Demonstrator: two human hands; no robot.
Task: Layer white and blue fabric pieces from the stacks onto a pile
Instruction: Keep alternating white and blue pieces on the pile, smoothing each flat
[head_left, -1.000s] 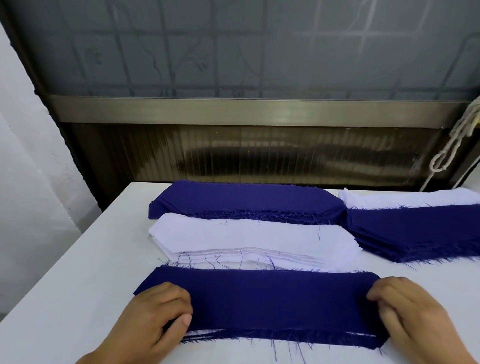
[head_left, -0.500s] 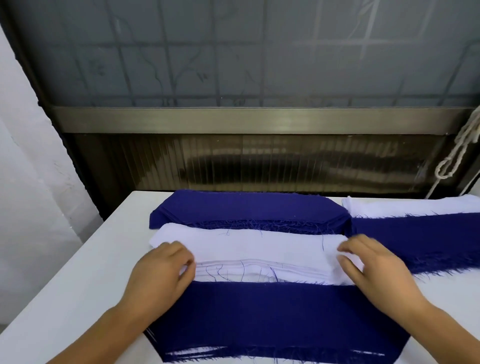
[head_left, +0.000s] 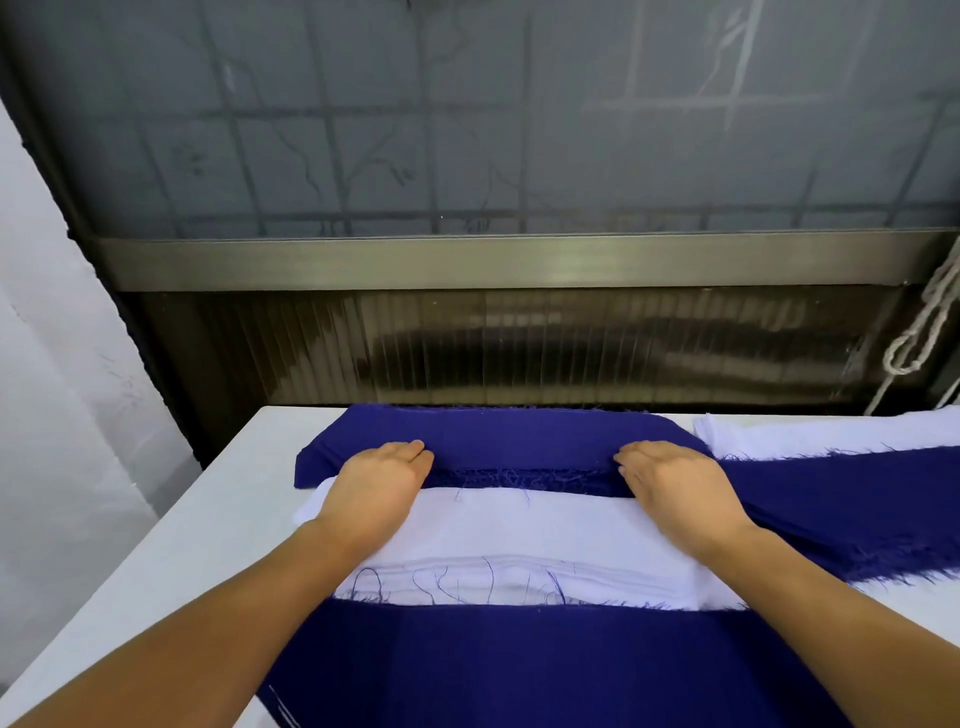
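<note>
**Reach moved on to the far blue stack**

Shifted from the white stack (head_left: 519, 540) at mid-frame up to the blue stack (head_left: 498, 441) at the tabletop's (head_left: 171, 561) far edge. Left hand (head_left: 376, 480) and right hand (head_left: 670, 486) laid flat, fingers straight, gripping nothing yet. Pile (head_left: 545, 670) topped blue at bottom of frame; probably another blue piece sought.

Table: a white tabletop (head_left: 171, 561) ran up to the back wall.
Window: a frosted grey pane (head_left: 467, 114) showed a faint grid of bars and branch-like shadows.
Rail: a brushed metal bar (head_left: 493, 260) crossed below the pane.
Lower panel: a ribbed, dark translucent sheet (head_left: 519, 348) sat under the bar.
Left side: a white wall (head_left: 52, 415).
Right edge: a pale rope (head_left: 919, 332) hung looped.
</note>
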